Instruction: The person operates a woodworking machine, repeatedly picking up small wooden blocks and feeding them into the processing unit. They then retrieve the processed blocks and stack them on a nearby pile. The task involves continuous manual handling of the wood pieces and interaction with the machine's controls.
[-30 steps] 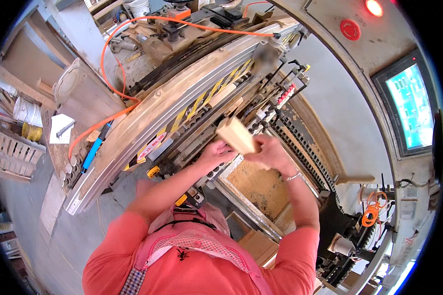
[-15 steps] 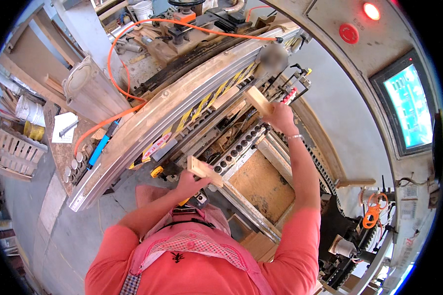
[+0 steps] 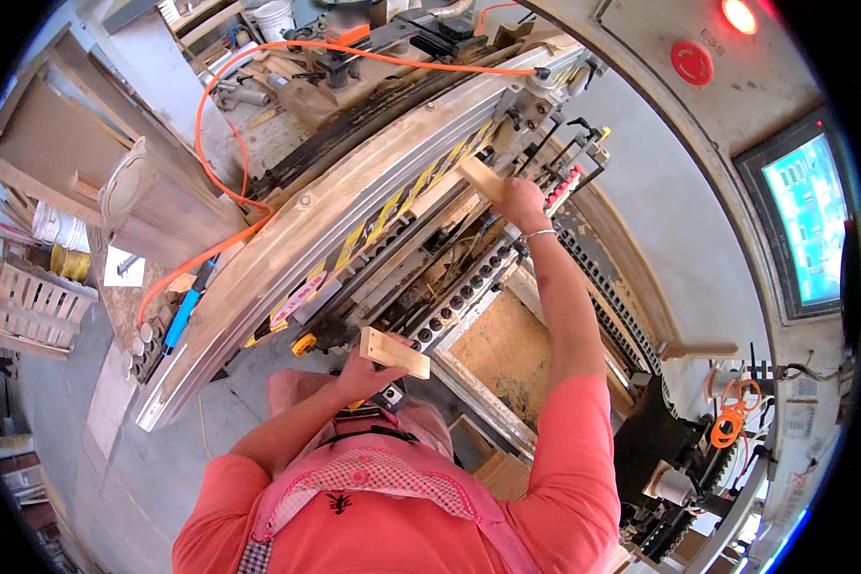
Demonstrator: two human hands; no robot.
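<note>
L hand [image 3: 359, 368] holds wood block [image 3: 394, 352] near chest; R hand [image 3: 518, 202] presses 2nd block [image 3: 478, 177] onto machine [image 3: 354, 230].

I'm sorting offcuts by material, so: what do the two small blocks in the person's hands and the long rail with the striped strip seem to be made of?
The pale rectangular block in the left hand looks like raw, unfinished wood: light tan, matte, square-sawn edges. The similar pale block in the right hand looks the same. The long grey rail with yellow-black striped strip appears to be metal, dull and dusty, with bolt heads showing.

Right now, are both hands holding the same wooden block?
No, the left hand holds one wooden block and the right hand another block.
</note>
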